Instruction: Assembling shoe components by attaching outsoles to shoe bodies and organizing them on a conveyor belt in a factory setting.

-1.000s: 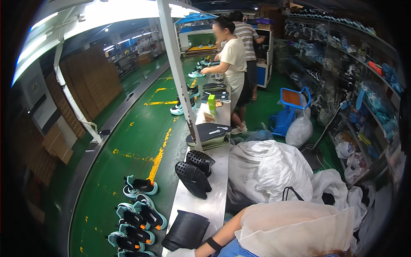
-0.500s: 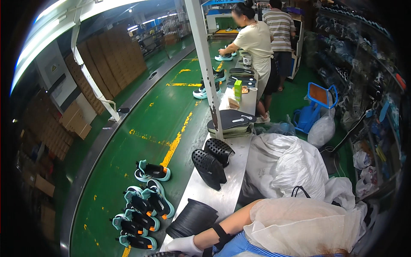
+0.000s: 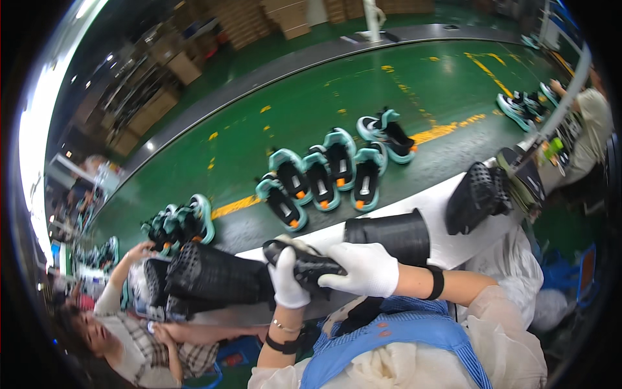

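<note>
In front of my body, over the near edge of the bench [image 3: 447, 245], I hold a glossy black shoe-shaped piece [image 3: 310, 267] in both white-gloved hands. My left hand [image 3: 287, 279] closes around its left end, thumb up along the side. My right hand [image 3: 366, 269] grips its right end from above, fingers wrapped over it. A pale patch shows behind the piece, but I cannot tell what it is. Just beyond my right hand lies a curved stack of black ribbed sheets [image 3: 392, 235]. Left of my left hand are nested black moulded pieces with holes [image 3: 210, 275].
Black-and-teal shoes [image 3: 319, 178] with orange tabs stand on the green line surface [image 3: 246, 142]; more shoes [image 3: 181, 223] are farther left. Perforated black pieces [image 3: 476, 198] lie on the bench at right, near a post. A co-worker [image 3: 139, 337] sits at left, reaching toward shoes; another works far right.
My view has swung left. Earlier only one gloved hand showed, at the lower edge by the black ribbed stack; now both hands show, gripping the black piece.
</note>
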Motion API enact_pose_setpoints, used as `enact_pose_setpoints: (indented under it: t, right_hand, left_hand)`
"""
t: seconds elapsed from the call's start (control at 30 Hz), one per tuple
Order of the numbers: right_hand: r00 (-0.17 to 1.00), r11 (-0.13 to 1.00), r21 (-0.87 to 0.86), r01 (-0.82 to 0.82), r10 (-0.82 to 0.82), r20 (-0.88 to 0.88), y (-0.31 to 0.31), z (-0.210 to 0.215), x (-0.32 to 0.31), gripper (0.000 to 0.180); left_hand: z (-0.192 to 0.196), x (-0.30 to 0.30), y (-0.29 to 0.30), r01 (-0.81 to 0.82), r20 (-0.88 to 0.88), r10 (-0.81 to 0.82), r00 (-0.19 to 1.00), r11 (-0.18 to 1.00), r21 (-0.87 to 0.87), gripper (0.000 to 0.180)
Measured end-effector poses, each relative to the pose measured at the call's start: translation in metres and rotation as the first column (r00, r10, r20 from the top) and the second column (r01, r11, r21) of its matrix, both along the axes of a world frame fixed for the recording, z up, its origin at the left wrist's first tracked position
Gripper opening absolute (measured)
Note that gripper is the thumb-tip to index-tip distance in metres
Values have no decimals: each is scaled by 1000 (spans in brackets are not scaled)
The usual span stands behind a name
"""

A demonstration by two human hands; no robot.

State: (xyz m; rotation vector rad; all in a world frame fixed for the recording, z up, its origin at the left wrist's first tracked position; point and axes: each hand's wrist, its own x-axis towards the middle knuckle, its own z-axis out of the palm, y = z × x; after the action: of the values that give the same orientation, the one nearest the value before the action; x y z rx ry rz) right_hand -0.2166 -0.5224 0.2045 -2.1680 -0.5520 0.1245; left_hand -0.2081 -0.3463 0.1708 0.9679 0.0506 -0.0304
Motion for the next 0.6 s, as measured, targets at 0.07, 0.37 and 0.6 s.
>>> enact_pose_setpoints:
  t: [0.07,0.37,0.6]
  right_hand:
    - [996,997,-68,-41,35,-83,10,9,4,43]
    - [983,981,-100,166,-156,99,-14,-10,27,26]
    - [943,934,-134,332,-334,7,-90,-20,17,27]
  left_hand:
    - [6,2,-1,-92,-66,97,993,993,74,21]
    - [-6,85,32,101,61,-333,941,449,888,40]
    - [-42,183,36,286,-307,-105,946,-180,941,67]
